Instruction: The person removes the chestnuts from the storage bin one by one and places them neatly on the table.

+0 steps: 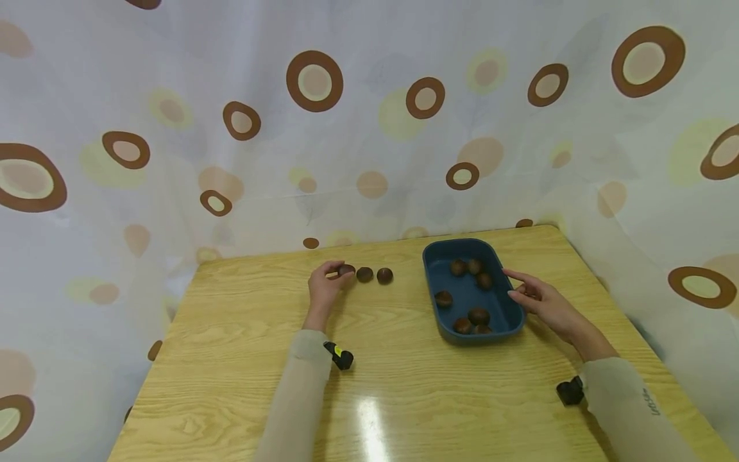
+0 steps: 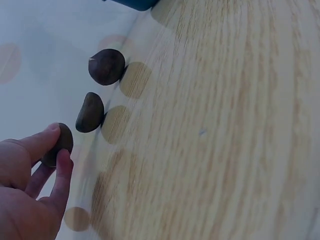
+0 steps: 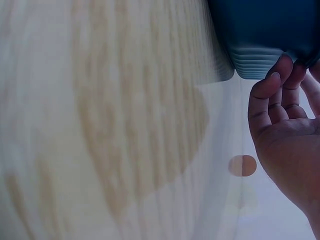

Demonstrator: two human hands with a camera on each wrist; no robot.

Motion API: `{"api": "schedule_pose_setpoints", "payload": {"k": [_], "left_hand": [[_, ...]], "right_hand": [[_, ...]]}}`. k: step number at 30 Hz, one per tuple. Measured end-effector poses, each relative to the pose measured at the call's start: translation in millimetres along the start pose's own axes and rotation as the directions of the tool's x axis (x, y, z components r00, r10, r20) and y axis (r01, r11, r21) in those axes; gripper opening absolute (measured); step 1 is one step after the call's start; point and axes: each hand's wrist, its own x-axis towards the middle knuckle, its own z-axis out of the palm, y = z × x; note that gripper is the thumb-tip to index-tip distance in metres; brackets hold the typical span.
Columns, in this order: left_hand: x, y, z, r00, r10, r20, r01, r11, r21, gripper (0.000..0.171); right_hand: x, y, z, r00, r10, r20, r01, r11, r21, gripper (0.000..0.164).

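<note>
In the head view my left hand (image 1: 324,289) pinches a dark brown chestnut (image 1: 346,269) at the left end of a short row. The left wrist view shows this chestnut (image 2: 64,142) between the thumb and fingers. Beside it on the table lie a second chestnut (image 1: 364,274) and a third chestnut (image 1: 385,276). A blue rectangular bin (image 1: 437,319) stands to the right, with several chestnuts (image 1: 478,316) scattered on its floor. My right hand (image 1: 545,305) is at the bin's right side, its loosely bent fingers (image 3: 262,92) touching the outer wall.
The wood-grain table (image 1: 231,372) carries the bin and the row. A white curtain (image 1: 358,141) with brown ring patterns hangs behind the table's back edge and along its sides. Black wrist cameras (image 1: 340,357) sit on both sleeves.
</note>
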Motion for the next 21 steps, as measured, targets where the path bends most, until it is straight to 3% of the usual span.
{"api": "schedule_pose_setpoints", "payload": {"k": [21], "left_hand": [[2.4, -6.1, 5.6, 1.0, 0.01, -0.017, -0.008, 0.995, 0.103, 0.033]], "right_hand": [[-0.6, -0.7, 0.0, 1.0, -0.003, 0.0, 0.003, 1.0, -0.006, 0.06]]}}
